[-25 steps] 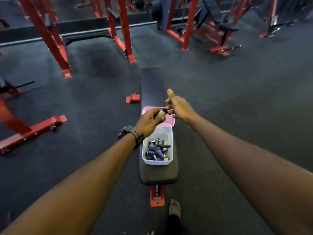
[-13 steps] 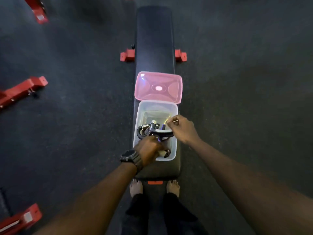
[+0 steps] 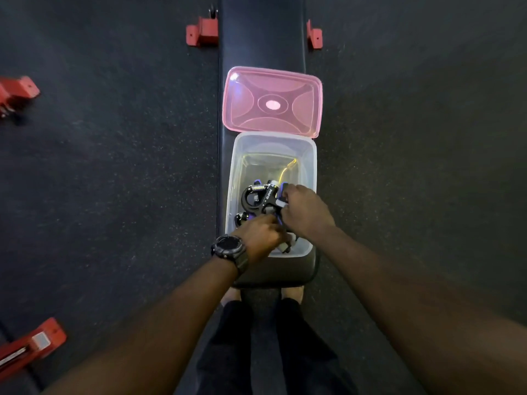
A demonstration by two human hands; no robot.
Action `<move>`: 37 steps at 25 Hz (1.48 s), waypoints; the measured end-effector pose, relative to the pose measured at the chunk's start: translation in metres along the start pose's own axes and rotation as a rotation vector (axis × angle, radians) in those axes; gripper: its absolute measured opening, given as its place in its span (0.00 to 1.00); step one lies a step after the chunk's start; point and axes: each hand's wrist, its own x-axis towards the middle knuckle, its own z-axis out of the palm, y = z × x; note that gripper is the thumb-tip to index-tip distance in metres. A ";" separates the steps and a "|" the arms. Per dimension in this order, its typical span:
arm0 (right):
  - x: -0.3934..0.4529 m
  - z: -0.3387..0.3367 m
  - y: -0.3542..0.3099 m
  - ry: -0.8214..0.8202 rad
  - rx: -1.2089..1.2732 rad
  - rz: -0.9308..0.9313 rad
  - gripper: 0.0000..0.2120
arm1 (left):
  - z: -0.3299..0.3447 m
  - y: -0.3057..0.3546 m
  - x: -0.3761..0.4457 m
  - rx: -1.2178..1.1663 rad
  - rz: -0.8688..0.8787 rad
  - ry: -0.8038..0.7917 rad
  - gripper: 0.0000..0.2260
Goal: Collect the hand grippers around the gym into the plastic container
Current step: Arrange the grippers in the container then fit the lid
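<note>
Dark rubber gym flooring surrounds the desk (image 3: pixel 261 38); nearest, the left hand (image 3: pixel 261 235) and right hand (image 3: pixel 306 210) both close fingers on a rigid, spring-loaded hand gripper (image 3: pixel 263 199), best held by its handles, inside the plastic container (image 3: pixel 310 166), pink lid (image 3: pixel 272 102) beyond.

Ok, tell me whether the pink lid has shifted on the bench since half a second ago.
No. The pink lid still lies against the container's far rim.

Container (image 3: pixel 236 166) on bench (image 3: pixel 261 32), lid (image 3: pixel 272 102) behind
</note>
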 end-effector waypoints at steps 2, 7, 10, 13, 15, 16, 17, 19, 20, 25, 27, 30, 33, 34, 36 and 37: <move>-0.001 0.002 -0.002 -0.007 -0.039 -0.002 0.16 | -0.008 -0.003 -0.004 -0.046 0.025 0.084 0.15; -0.011 0.015 -0.006 0.019 -0.144 -0.034 0.30 | -0.034 -0.022 -0.015 -0.221 -0.339 0.436 0.08; -0.017 0.042 -0.009 0.051 -0.373 -0.045 0.49 | -0.045 -0.038 -0.015 -0.388 -0.646 0.607 0.11; -0.012 0.061 -0.009 0.110 -0.469 0.001 0.49 | -0.045 -0.043 -0.014 -0.433 -0.676 0.637 0.11; -0.009 0.064 -0.009 0.179 -0.464 0.000 0.41 | -0.042 -0.043 -0.013 -0.437 -0.676 0.662 0.11; -0.007 0.063 -0.009 0.208 -0.439 -0.012 0.36 | -0.041 -0.043 -0.012 -0.447 -0.686 0.682 0.11; -0.005 0.060 -0.008 0.227 -0.409 -0.036 0.33 | -0.041 -0.043 -0.011 -0.462 -0.698 0.705 0.11; 0.000 0.048 -0.006 0.214 -0.392 -0.106 0.30 | -0.043 -0.042 -0.009 -0.484 -0.717 0.736 0.11; 0.004 0.040 -0.004 0.203 -0.404 -0.156 0.29 | -0.045 -0.042 -0.008 -0.485 -0.720 0.743 0.11; 0.050 -0.016 0.001 0.180 -0.482 -0.379 0.32 | -0.050 -0.044 -0.010 -0.450 -0.712 0.769 0.09; 0.075 -0.028 -0.004 0.127 -0.513 -0.435 0.32 | -0.047 -0.046 -0.008 -0.432 -0.698 0.773 0.08; 0.099 -0.026 -0.006 0.053 -0.540 -0.474 0.33 | -0.036 -0.048 -0.007 -0.411 -0.681 0.779 0.08; 0.111 -0.016 0.001 0.011 -0.542 -0.464 0.38 | -0.027 -0.049 -0.007 -0.400 -0.666 0.756 0.07; 0.114 -0.014 0.002 -0.015 -0.551 -0.458 0.40 | -0.025 -0.049 -0.006 -0.391 -0.662 0.751 0.07; 0.118 -0.012 0.004 -0.051 -0.574 -0.456 0.42 | -0.022 -0.050 -0.005 -0.386 -0.657 0.756 0.07; 0.118 -0.010 0.005 -0.047 -0.584 -0.464 0.43 | -0.021 -0.050 -0.004 -0.389 -0.656 0.765 0.07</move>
